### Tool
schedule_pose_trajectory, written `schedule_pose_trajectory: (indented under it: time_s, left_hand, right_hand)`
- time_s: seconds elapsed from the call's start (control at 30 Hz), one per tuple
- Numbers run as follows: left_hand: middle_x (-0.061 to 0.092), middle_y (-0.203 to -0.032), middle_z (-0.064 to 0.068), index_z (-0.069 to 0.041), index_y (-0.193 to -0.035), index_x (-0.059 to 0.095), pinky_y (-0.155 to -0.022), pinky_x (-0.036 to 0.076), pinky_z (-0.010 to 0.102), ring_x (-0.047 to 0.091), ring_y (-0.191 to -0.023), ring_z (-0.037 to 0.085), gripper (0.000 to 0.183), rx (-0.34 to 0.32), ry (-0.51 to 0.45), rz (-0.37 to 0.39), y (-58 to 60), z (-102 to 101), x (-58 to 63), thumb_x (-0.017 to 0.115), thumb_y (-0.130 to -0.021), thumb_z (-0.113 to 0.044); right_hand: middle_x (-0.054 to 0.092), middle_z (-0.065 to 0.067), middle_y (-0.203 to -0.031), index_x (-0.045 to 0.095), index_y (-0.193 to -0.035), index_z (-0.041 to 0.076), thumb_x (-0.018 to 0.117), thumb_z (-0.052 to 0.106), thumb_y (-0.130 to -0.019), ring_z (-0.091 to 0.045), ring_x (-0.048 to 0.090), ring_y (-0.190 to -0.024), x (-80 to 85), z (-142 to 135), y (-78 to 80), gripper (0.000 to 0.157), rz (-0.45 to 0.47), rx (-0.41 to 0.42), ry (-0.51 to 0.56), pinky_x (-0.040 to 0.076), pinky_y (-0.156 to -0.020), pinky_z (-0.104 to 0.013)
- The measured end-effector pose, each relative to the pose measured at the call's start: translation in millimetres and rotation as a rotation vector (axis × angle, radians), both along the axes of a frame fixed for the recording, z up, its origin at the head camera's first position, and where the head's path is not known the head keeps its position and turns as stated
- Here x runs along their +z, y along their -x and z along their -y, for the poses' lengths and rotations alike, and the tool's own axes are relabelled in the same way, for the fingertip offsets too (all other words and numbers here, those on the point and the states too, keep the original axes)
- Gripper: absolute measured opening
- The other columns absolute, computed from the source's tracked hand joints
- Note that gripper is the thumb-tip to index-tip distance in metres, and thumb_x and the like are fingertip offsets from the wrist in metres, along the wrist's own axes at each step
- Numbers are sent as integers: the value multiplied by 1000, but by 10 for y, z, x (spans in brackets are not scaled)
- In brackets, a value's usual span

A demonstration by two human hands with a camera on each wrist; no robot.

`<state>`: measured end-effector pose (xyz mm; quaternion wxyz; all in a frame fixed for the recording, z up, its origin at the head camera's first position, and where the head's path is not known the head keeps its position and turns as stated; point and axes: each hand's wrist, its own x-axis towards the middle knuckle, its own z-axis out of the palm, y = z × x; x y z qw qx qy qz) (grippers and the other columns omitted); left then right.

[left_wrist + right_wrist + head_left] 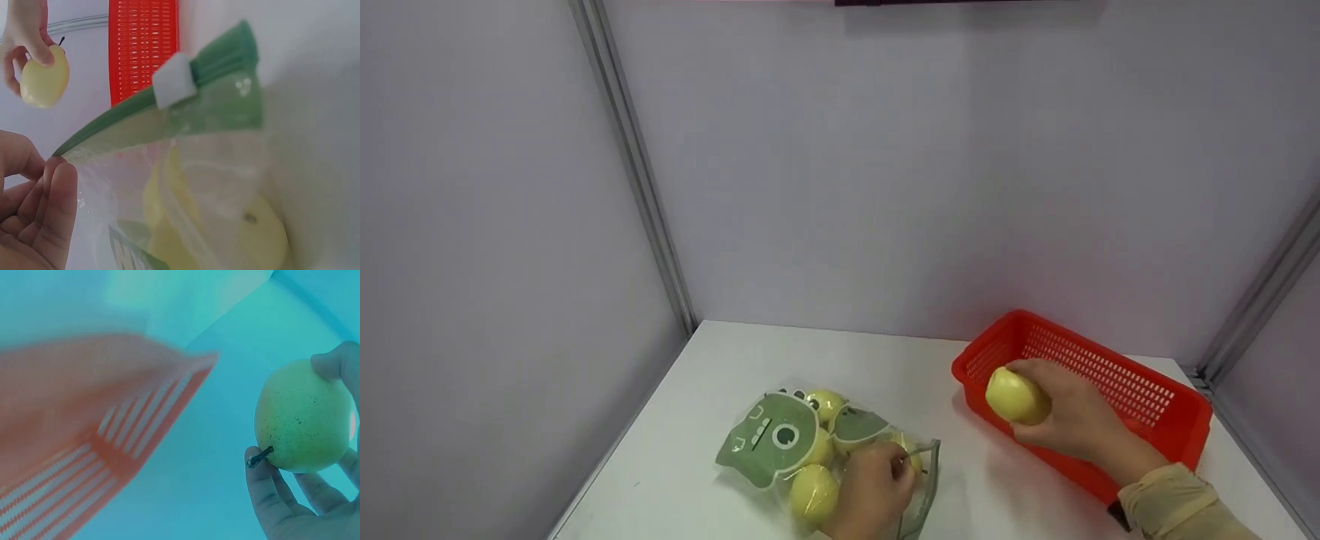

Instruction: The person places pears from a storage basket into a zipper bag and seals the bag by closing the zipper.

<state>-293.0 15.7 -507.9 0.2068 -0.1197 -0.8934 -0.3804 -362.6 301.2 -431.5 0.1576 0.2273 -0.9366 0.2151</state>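
Note:
My right hand (1069, 409) grips a yellow pear (1014, 395) above the near-left rim of a red plastic basket (986, 349). In the right wrist view, the pear's dark stem (260, 457) and speckled skin show between thumb and fingers. With thumb and fingers, my left hand (874, 487) pinches the mouth edge of a clear zip bag with a green cartoon print (780, 439). A white slider (174, 80) sits near one end of the bag's green zip strip (225, 56). Several yellow pears (814, 493) lie inside the bag, partly hidden by the print and my hand.
Everything stands on a white table (735, 349) against a pale back wall (810, 187). Side walls close in the left and right. The basket occupies the table's right part, near the back wall. Its inside is partly hidden behind the right hand and arm.

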Motion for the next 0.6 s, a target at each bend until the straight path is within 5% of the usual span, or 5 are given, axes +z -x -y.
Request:
schedule_pose_trajectory:
  time_s: [0.33,0.6]
  left_hand:
    - [49,-57,-15,-18,-62,61,-49,36,16,39,-52,-2,17,32,-15,58,1,4,29,68,-76,-10]
    - [49,-57,-12,-16,-60,59,-48,34,14,38,-52,-1,19,27,-11,-80,11,-15,-10,70,-73,-7]
  right_hand:
    - [55,25,-119,54,-125,37,92,39,-55,0,54,-98,-445,525,-442,80,157,117,87,54,-81,-26]
    - [59,17,-118,56,-126,30,90,32,-57,-5,56,-96,-809,791,-556,77,227,184,155,53,-77,-26]
